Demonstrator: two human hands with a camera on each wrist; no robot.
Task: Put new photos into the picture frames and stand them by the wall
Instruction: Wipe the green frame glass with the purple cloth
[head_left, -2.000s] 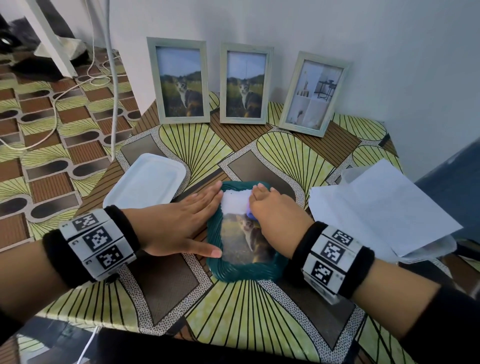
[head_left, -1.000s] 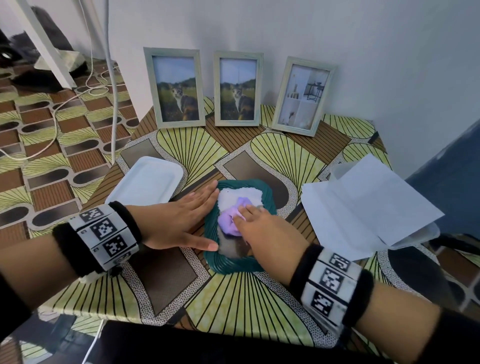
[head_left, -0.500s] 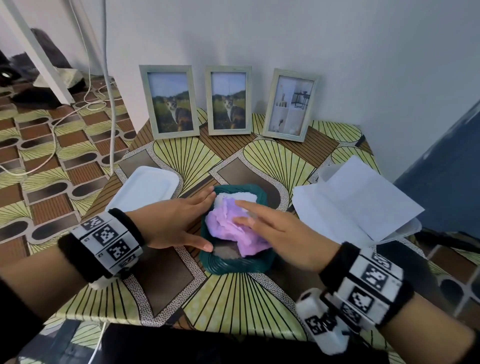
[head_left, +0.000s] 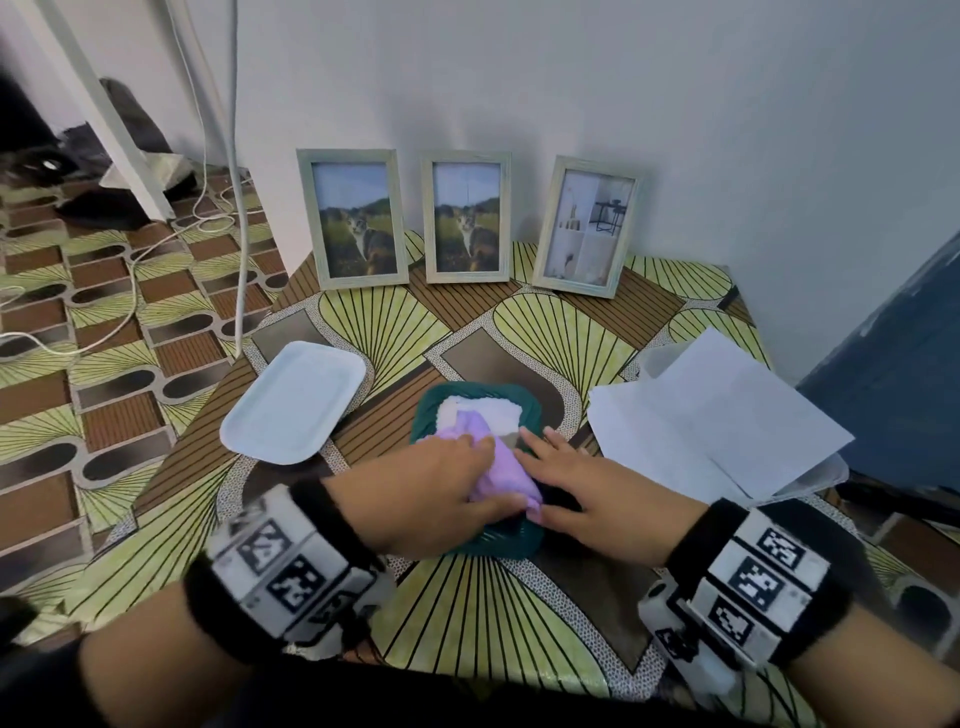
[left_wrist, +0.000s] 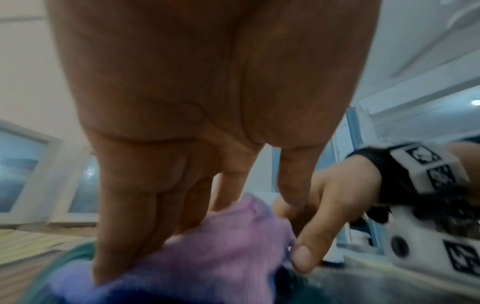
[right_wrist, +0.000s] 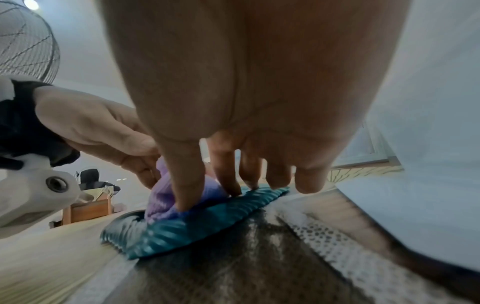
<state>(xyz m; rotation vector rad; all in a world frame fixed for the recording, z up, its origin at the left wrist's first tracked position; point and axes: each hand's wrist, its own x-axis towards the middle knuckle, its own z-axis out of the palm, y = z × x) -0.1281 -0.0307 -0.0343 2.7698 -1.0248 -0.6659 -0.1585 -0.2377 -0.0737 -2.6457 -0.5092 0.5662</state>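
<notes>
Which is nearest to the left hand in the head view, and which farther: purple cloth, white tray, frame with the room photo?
1. The purple cloth, under the left hand, which grips it over the teal frame.
2. The white tray, on the table beyond the hand and to its left.
3. The frame with the room photo, at the wall, rightmost of three.

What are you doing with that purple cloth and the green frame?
The left hand holds a purple cloth on the teal frame lying flat on the table. The right hand rests on the frame's right side, thumb touching the cloth. Three frames already stand by the wall: two with cat photos, one with a room photo.
</notes>
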